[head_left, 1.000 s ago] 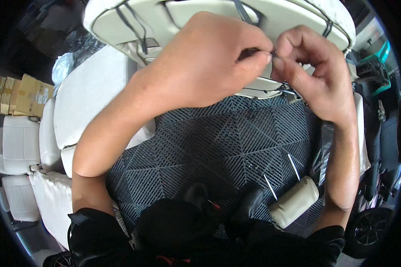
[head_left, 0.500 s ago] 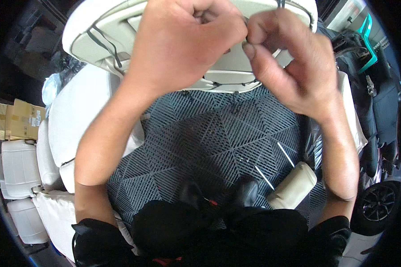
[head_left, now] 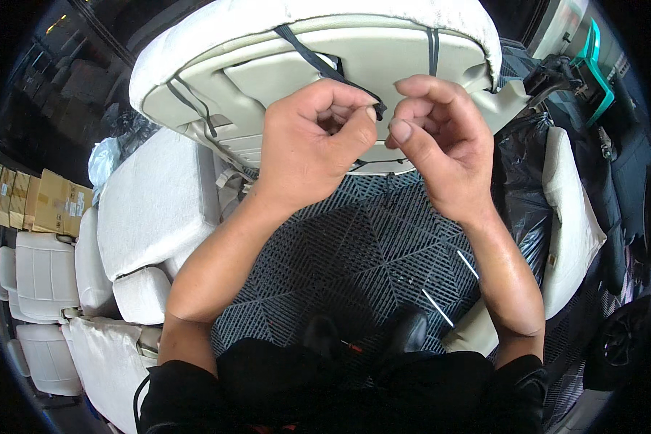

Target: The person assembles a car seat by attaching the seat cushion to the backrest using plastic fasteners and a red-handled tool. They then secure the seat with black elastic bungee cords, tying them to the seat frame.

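A large cream car seat part (head_left: 427,58) in a white fabric cover (head_left: 231,36) lies in front of me. Several black straps hang from the cover's edge across its plastic back. My left hand (head_left: 311,137) pinches the end of one black elastic strap (head_left: 307,54) between thumb and forefinger, and the strap runs taut up to the cover's rim. Just to the right of that end, my right hand (head_left: 452,148) hovers with curled fingers apart from the thumb, holding nothing visible. Another dark strap (head_left: 432,50) hangs behind the right hand's fingertips.
White-covered seat cushions (head_left: 155,202) and more pale seats (head_left: 47,275) stand at left, with cardboard boxes (head_left: 58,202) behind. Black plastic (head_left: 521,166) and a pale panel (head_left: 564,210) lie at right. Two white sticks and a cream headrest (head_left: 474,333) rest on the grated floor (head_left: 325,267).
Both hands have come lower and nearer to me, and the right fingers have parted from the left. More of the seat back and the strap in my left hand now shows. My view has shifted.
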`<state>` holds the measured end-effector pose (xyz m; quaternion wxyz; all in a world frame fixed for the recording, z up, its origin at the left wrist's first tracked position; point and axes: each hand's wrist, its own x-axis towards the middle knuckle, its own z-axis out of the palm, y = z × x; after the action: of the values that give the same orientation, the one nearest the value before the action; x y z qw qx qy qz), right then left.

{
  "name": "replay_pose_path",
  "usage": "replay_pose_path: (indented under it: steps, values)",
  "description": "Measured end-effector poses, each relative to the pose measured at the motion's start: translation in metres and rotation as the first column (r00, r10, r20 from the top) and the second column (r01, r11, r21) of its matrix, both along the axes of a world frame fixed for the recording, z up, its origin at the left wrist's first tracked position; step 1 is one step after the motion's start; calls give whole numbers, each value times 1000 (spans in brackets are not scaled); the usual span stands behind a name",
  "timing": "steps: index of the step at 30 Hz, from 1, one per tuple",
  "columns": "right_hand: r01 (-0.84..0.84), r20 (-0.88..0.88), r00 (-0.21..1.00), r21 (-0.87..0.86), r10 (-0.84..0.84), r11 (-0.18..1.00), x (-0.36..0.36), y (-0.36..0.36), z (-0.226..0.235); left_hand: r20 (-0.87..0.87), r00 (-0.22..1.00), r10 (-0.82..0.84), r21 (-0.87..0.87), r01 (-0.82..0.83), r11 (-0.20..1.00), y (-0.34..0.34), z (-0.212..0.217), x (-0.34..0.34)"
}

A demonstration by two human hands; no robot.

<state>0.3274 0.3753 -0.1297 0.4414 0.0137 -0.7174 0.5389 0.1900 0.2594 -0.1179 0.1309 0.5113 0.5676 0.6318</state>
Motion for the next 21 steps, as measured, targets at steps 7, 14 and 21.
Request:
replay_pose_path:
  steps: [7, 14, 21]
  values:
    - [169, 56, 981, 220, -186, 961, 4, 0, 7, -450, 878, 162, 107, -127, 986, -7, 6, -2]
    - [4, 173, 985, 1, -4, 1000, 1, -3, 11, -719, 629, 294, 295, -107, 949, -9, 4, -7]
    - [-173, 79, 983, 111, 165, 979, -12, -14, 0, -667, 659, 348, 280, -211, 937, -17, 9, -16]
